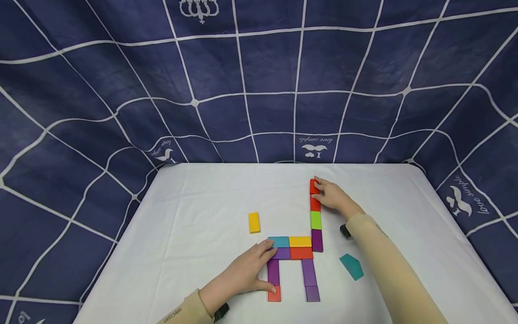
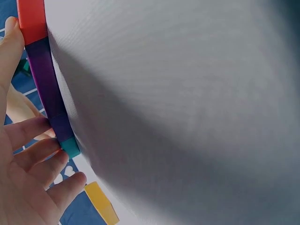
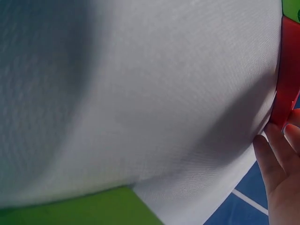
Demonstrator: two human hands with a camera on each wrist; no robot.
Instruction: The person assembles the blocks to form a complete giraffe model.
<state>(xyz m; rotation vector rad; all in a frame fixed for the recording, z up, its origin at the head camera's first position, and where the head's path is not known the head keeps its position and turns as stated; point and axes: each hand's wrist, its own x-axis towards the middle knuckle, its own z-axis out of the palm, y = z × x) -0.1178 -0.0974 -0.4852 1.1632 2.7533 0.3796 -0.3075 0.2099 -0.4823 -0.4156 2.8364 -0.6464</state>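
Observation:
Flat coloured blocks lie on the white table in a four-legged figure with a tall neck. My left hand point(image 1: 248, 270) rests along its left side: fingertips touch the teal block point(image 1: 281, 242) and purple block point(image 1: 284, 254), and the thumb lies at the coral-red leg block point(image 1: 274, 294). In the left wrist view those fingers point(image 2: 35, 133) are spread and loosely bent against the blocks' outer edges. My right hand point(image 1: 333, 195) pinches the top red block point(image 1: 313, 186) of the neck, above another red block point(image 1: 315, 204), a lime block point(image 1: 316, 220) and a purple one point(image 1: 317, 240).
A loose yellow block point(image 1: 254, 222) lies left of the neck. A teal five-sided piece point(image 1: 352, 266) lies near the right forearm. A green surface point(image 3: 84, 208) fills the lower left of the right wrist view. Dark blue gridded cloth point(image 1: 267, 112) hangs around the table point(image 1: 194, 202).

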